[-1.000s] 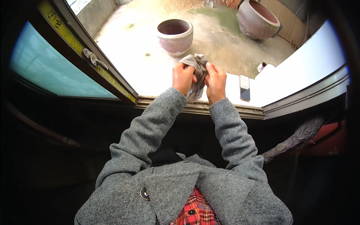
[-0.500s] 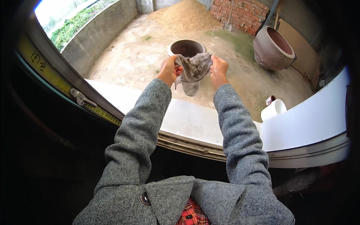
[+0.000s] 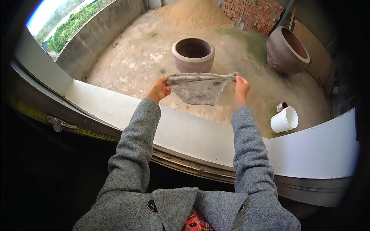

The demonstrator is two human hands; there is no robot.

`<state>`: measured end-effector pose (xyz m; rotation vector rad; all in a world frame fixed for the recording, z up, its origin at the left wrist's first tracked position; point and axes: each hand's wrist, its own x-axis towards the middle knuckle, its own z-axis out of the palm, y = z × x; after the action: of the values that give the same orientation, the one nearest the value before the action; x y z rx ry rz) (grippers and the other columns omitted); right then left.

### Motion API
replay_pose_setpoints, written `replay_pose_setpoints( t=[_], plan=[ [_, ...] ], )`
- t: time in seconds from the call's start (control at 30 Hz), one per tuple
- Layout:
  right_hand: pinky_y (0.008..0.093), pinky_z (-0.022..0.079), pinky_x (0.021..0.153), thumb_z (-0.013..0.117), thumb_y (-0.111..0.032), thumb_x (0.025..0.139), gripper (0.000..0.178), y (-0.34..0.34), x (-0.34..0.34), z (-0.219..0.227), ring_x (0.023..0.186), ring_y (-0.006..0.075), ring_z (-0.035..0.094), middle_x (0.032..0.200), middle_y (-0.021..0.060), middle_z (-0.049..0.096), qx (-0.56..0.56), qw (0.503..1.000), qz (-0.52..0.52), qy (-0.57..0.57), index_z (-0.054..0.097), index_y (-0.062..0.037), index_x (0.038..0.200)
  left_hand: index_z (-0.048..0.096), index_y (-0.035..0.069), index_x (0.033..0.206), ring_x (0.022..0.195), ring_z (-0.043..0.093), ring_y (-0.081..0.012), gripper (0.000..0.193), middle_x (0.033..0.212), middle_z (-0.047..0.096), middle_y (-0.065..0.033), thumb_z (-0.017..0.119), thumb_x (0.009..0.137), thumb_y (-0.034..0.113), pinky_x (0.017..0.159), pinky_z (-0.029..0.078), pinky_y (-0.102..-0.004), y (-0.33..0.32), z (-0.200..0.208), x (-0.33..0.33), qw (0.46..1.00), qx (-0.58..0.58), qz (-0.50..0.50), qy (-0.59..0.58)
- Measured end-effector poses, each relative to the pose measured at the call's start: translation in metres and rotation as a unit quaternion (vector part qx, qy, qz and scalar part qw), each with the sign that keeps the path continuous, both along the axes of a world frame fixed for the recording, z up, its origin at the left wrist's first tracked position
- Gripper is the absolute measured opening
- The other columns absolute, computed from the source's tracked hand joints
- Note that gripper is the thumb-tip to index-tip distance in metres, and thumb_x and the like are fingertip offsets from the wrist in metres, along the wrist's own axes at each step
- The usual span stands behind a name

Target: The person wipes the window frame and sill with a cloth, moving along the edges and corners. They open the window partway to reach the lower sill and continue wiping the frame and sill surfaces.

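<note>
A grey cloth (image 3: pixel 198 87) is stretched out flat between my two hands, out past a white window ledge (image 3: pixel 181 131). My left hand (image 3: pixel 158 89) pinches its left corner and my right hand (image 3: pixel 241 87) pinches its right corner. The cloth hangs slack in the middle, over a dirt yard below. Both arms are in grey coat sleeves and reach forward over the ledge.
Down in the yard stand a round clay pot (image 3: pixel 193 54), a larger brown jar (image 3: pixel 287 50), a white bucket (image 3: pixel 284 119), a sand heap and a brick stack (image 3: pixel 258 13). A window frame with a metal latch (image 3: pixel 58 123) runs along the left.
The cloth was bunched between my hands close together; now my hands have moved apart and spread it wide. My view has tilted further out over the yard.
</note>
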<state>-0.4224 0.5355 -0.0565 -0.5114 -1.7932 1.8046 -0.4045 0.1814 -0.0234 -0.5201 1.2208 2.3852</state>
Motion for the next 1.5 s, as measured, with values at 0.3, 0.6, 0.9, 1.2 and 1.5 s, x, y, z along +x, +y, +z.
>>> replay_pose_setpoints(
  t=[0.3, 0.6, 0.9, 1.2, 1.5],
  plan=[
    [0.0305, 0.042, 0.054, 0.061, -0.012, 0.078, 0.018, 0.021, 0.011, 0.037, 0.054, 0.0153, 0.055, 0.071, 0.009, 0.067, -0.002, 0.983, 0.115, -0.144, 0.068, 0.0034, 0.084, 0.046, 0.004, 0.084, 0.041, 0.029, -0.0064, 0.026, 0.076, 0.064, -0.0171, 0.036, 0.099, 0.022, 0.036, 0.026, -0.0215, 0.001, -0.011, -0.012, 0.993, -0.074, -0.049, -0.075],
    [0.0285, 0.039, 0.044, 0.06, -0.015, 0.082, 0.018, 0.046, 0.008, -0.017, 0.046, 0.0103, 0.048, 0.066, 0.0061, 0.064, 0.287, 0.898, 0.134, -0.307, 0.068, 0.001, 0.084, 0.055, 0.01, 0.1, 0.085, 0.056, -0.0197, 0.024, 0.098, 0.069, -0.0098, 0.036, 0.097, 0.024, 0.08, 0.037, -0.0405, 0.015, -0.015, -0.011, 0.952, -0.243, -0.172, -0.072],
    [0.0283, 0.04, 0.043, 0.059, -0.013, 0.081, 0.017, 0.059, 0.012, -0.004, 0.048, 0.0096, 0.051, 0.059, 0.005, 0.062, 0.254, 0.921, 0.162, -0.248, 0.068, 0.0003, 0.074, 0.056, 0.004, 0.109, 0.099, 0.058, -0.0278, 0.031, 0.11, 0.062, -0.0122, 0.04, 0.097, 0.027, 0.085, 0.045, -0.0421, 0.014, -0.061, -0.017, 0.962, -0.256, -0.091, -0.008],
    [0.0262, 0.046, 0.05, 0.059, -0.014, 0.083, 0.019, 0.025, 0.023, 0.029, 0.051, 0.0117, 0.056, 0.074, 0.0094, 0.067, 0.187, 0.933, 0.133, -0.276, 0.067, 0.0016, 0.087, 0.056, 0.008, 0.106, 0.107, 0.057, -0.0218, 0.026, 0.113, 0.063, -0.0083, 0.04, 0.098, 0.027, 0.09, 0.039, -0.0398, 0.018, -0.034, -0.022, 0.971, -0.22, -0.087, 0.025],
    [0.0285, 0.048, 0.05, 0.053, -0.017, 0.089, 0.021, 0.025, 0.032, 0.047, 0.062, 0.0152, 0.065, 0.077, 0.0085, 0.068, 0.145, 0.962, 0.101, -0.21, 0.067, -0.0018, 0.091, 0.052, 0.005, 0.115, 0.107, 0.055, -0.0252, 0.034, 0.117, 0.059, -0.0128, 0.039, 0.097, 0.032, 0.093, 0.037, -0.0432, 0.02, -0.038, -0.031, 0.995, -0.082, -0.013, 0.063]
  ],
)
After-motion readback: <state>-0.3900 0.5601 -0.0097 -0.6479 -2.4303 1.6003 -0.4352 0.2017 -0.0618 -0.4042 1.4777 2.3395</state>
